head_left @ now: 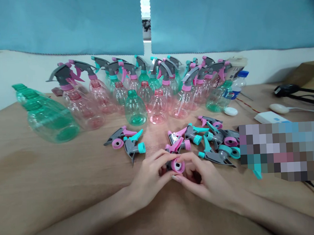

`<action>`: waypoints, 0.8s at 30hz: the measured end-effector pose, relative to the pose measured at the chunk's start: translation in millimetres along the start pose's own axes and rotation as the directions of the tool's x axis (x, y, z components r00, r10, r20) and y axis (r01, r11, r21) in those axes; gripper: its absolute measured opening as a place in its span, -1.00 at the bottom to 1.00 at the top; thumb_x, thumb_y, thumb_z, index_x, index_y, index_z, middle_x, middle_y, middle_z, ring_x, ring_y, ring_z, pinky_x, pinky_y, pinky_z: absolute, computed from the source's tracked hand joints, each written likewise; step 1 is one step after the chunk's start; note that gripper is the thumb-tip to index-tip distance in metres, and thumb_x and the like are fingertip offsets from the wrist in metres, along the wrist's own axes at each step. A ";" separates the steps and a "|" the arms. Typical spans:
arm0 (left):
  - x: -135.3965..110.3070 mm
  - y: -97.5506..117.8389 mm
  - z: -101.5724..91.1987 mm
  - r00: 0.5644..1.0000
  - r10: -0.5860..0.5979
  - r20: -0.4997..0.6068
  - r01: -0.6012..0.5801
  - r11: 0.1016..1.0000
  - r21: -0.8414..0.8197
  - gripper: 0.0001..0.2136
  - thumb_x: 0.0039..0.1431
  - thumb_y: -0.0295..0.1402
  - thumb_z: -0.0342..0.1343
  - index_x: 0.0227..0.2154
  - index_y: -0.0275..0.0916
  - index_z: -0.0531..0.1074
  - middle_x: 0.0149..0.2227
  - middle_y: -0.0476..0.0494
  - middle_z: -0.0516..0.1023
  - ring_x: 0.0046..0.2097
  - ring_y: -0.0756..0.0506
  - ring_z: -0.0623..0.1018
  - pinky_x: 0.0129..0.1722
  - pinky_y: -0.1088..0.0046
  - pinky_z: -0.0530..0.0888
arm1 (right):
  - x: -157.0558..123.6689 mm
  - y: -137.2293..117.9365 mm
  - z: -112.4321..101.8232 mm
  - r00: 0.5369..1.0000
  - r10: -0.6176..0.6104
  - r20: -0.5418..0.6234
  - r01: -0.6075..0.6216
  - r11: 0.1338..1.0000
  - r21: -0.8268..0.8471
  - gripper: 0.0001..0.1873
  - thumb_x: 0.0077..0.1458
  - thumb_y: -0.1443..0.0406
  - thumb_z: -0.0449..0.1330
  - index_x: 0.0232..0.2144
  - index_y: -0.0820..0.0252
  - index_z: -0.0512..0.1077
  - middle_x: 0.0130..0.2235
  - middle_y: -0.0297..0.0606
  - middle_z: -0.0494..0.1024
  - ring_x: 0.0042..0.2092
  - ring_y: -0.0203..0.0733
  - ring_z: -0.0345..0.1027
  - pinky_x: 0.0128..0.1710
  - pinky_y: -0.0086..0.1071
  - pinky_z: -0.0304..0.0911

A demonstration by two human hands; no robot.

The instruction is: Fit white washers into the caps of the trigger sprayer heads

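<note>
Between both hands, near the table's front, is a grey spray trigger head (177, 166) with a pink collar and pink lever; its collar opening faces me. My left hand (151, 172) is closed on the head's body from the left. My right hand (202, 174) pinches the pink collar from the right, with finger and thumb at its rim. Just beyond lie loose spray heads, among them a teal-collared one (133, 146) to the left and a teal one (215, 155) to the right. Part of the held head is hidden by my fingers.
Open-necked bottles, including a green one (135, 110) and a pink one (158, 110), stand beyond the loose heads. Behind them are several bottles with heads fitted. Green bottles (52, 123) stand at left. A white mouse-like object (230, 111) and a blue-capped bottle (239, 85) are at right.
</note>
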State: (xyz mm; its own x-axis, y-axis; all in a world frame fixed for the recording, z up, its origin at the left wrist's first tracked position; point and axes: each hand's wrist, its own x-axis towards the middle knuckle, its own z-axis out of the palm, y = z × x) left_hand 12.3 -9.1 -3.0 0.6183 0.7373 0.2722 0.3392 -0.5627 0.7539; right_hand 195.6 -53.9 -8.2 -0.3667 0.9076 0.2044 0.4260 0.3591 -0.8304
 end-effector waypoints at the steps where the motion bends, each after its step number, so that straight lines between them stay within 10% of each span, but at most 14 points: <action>1: -0.2 0.2 0.2 1.000 0.000 0.001 0.000 1.000 -0.006 -0.66 0.06 -0.61 0.18 -0.12 -0.15 0.42 -0.27 0.01 0.43 -0.35 0.03 0.41 -0.39 0.57 0.37 | 0.1 0.0 -0.2 1.000 -0.004 0.002 0.004 1.000 -0.002 -0.76 0.13 0.35 0.13 -0.13 0.17 0.23 -0.60 -0.58 0.15 -0.60 -0.41 0.06 -0.61 -0.52 -0.05; 24: 0.8 0.1 0.0 0.998 -0.010 0.063 0.010 1.000 0.000 -0.75 0.16 -0.53 0.11 -0.09 -0.20 0.38 -0.17 -0.09 0.45 -0.25 -0.03 0.46 -0.25 0.45 0.43 | 7.3 2.5 -6.7 0.977 -0.209 0.033 0.209 0.928 -0.309 -0.92 0.14 0.32 0.11 -0.40 0.17 0.28 -0.58 -0.49 0.31 -0.60 -0.42 0.09 -0.58 -0.49 -0.01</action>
State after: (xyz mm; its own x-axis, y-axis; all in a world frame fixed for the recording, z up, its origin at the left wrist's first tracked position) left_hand 12.8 -8.6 -2.7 0.6581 0.7180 0.2268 0.3454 -0.5556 0.7563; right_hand 199.5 -44.9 -5.3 -0.4750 0.8049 0.3557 0.5741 0.5897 -0.5680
